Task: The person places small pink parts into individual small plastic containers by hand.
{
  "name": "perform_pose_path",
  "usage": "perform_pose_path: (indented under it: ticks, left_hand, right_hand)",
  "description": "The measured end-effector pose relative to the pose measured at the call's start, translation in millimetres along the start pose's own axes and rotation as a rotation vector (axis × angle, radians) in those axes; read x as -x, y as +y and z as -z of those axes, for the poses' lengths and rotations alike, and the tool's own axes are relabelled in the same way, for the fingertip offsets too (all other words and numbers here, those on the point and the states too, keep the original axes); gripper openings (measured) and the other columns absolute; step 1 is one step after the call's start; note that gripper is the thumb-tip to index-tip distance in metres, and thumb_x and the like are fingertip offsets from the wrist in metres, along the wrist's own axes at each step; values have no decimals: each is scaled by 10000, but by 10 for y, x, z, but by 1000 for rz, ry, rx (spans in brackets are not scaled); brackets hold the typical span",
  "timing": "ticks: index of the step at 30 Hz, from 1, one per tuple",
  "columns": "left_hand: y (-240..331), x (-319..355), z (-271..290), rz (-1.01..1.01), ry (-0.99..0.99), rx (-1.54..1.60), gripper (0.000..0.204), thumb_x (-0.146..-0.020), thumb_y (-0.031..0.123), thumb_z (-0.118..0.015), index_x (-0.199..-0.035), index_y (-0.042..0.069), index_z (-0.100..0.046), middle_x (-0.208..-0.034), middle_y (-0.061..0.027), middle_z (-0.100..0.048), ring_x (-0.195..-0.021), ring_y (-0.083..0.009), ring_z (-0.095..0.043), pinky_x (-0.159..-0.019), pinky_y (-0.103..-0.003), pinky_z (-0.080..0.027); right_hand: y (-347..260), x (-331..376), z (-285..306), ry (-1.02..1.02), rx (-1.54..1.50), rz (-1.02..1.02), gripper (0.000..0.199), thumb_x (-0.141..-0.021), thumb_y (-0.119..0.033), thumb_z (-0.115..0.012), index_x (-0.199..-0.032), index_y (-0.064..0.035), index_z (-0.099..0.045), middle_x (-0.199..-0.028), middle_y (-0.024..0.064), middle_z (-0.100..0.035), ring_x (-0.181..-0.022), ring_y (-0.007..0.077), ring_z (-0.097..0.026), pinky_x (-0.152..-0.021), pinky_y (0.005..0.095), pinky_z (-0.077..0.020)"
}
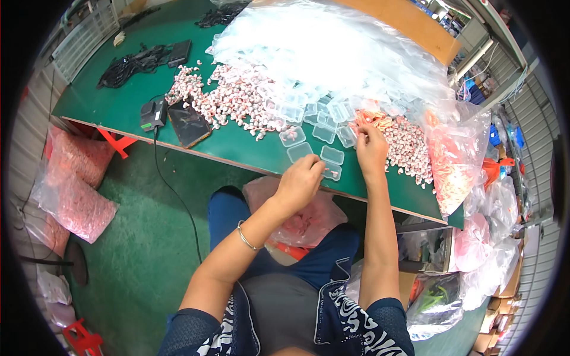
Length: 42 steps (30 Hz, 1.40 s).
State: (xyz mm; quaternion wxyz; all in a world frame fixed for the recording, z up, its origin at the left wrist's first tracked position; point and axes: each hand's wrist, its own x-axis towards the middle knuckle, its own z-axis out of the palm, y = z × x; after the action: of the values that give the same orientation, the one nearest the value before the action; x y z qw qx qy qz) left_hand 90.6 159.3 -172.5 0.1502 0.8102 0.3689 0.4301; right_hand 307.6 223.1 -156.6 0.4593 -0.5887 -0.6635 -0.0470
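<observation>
My left hand [301,181] is closed in a pinch beside an open clear plastic box [332,156] near the table's front edge; what its fingers hold, if anything, is too small to make out. Small pink pieces lie in the near half of that box. My right hand [372,148] is also pinched, at the edge of a pile of orange pieces [380,121], and its contents are hidden. Several other small clear boxes [324,133] lie between and beyond my hands. One open box [291,137] to the left holds a few pink-and-white pieces.
Small pink-and-white pieces [246,95] are heaped on the green table [208,155], with a similar heap [409,145] at right. Behind lies a large clear plastic bag [332,53] of boxes. A phone [188,123], a corded black device [153,114] and a bag of orange pieces [452,160] flank the work.
</observation>
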Motion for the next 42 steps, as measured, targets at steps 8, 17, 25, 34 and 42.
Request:
perform_pose_path:
  ticks: [8,17,25,34,42]
  left_hand:
    - [-51,-3,35,50,40,75,387,-781,21,-702,-1153,17,-594,-1054,-153,-617,-951,-360,-622,-795,-433,-521]
    - [-34,1,50,72,-7,72,362,-792,17,-687,-1146,26,-612,-1039,-140,-615,-946,-352,-623,-791,-430,-525]
    - [-69,27,6,61,33,56,272,-799,33,-693,-1067,45,-646,-1046,-137,-616,-929,-354,-637,-767,-430,-535]
    - [-34,-6,24,64,38,64,245,-811,42,-672,-1052,24,-635,-1045,-134,-605,-953,-336,-629,-793,-421,-530]
    - [-68,30,-6,48,34,69,261,-834,64,-682,-1089,33,-637,-1055,-147,-611,-925,-362,-632,-763,-438,-529]
  right_hand:
    - [-626,592,300,-216,-306,-44,139,-804,72,-634,-916,-5,-661,-896,124,-665,-797,257,-649,-696,347,-518]
    - [-658,639,214,-283,-170,94,115,-818,33,-660,-928,-2,-660,-905,138,-627,-835,330,-633,-723,408,-506]
    - [-736,685,238,-262,-157,104,99,-839,15,-665,-937,4,-678,-923,151,-619,-839,327,-622,-732,396,-503]
    - [-704,741,237,-253,-25,136,129,-842,3,-661,-969,1,-682,-929,147,-622,-861,316,-619,-768,390,-501]
    - [-532,628,241,-279,-44,-118,226,-877,-52,-638,-1099,-12,-652,-1034,151,-631,-974,345,-607,-837,419,-487]
